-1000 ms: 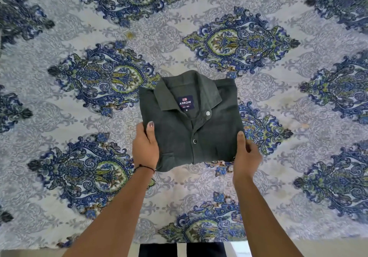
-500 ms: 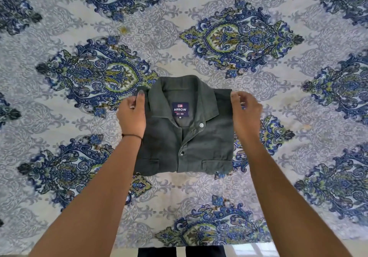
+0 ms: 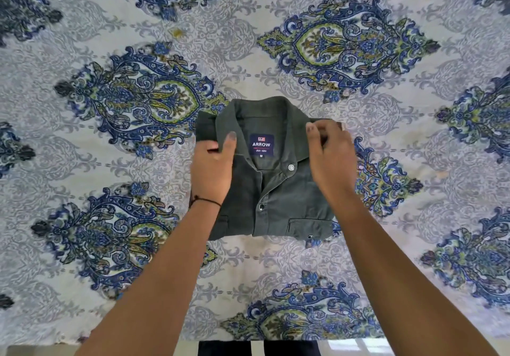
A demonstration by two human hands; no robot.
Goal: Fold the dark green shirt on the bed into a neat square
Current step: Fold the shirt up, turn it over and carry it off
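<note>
The dark green shirt (image 3: pixel 278 204) lies folded into a compact square in the middle of the bed, collar at the far side, blue brand label showing, two chest pockets along the near edge. My left hand (image 3: pixel 212 168) pinches the left collar wing and shoulder, thumb on top of the collar. My right hand (image 3: pixel 329 157) pinches the right collar wing and shoulder, fingers curled over the cloth. Both forearms reach in from the near edge and cover the shirt's side edges.
The bedsheet (image 3: pixel 110 162) is pale grey with large blue and green medallions and spreads in every direction around the shirt. The bed's near edge (image 3: pixel 138 343) runs along the bottom, with a dark striped strip (image 3: pixel 256 348) below it.
Both hands went from the shirt's near corners up to its far shoulders, then inward onto the collar wings. The shirt stays in place, folded.
</note>
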